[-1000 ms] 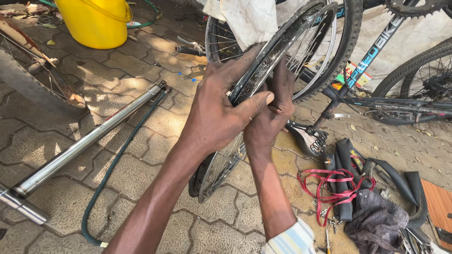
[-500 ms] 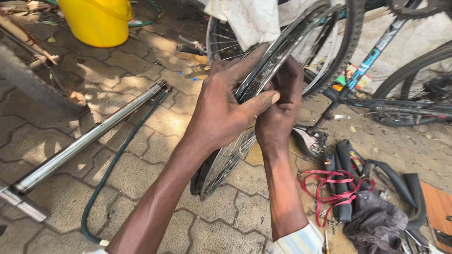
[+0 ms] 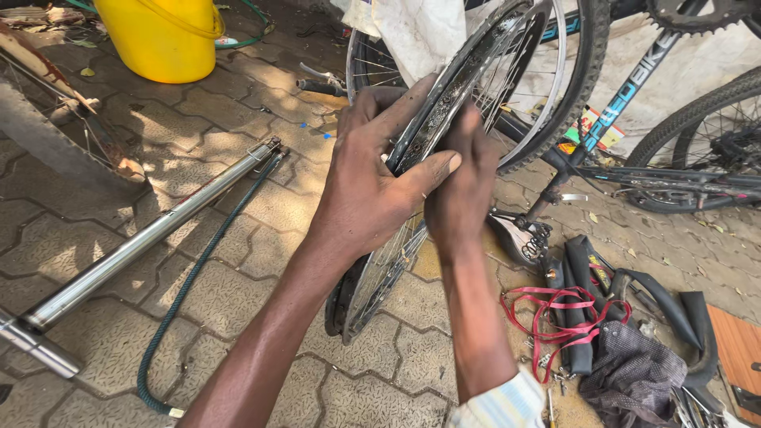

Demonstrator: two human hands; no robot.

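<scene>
A bicycle wheel (image 3: 380, 277) with thin spokes stands upright on the paved ground in front of me, its dark tyre loose on the rim. My left hand (image 3: 372, 174) wraps the rim from the left, thumb laid across the tyre edge. My right hand (image 3: 460, 190) presses against the rim's right side, fingers pointing up along the tyre. Both hands grip the same stretch of rim, touching each other.
A long metal floor pump (image 3: 151, 234) with a dark green hose (image 3: 190, 293) lies at left. A yellow bucket (image 3: 162, 36) stands behind. An upside-down bicycle (image 3: 634, 103) is at right, with inner tubes (image 3: 587, 277), a red strap (image 3: 555, 317) and a dark rag (image 3: 634, 372) on the ground.
Both hands have shifted slightly up along the rim, and my left thumb now lies further across the tyre edge. The wheel stays upright in the same spot.
</scene>
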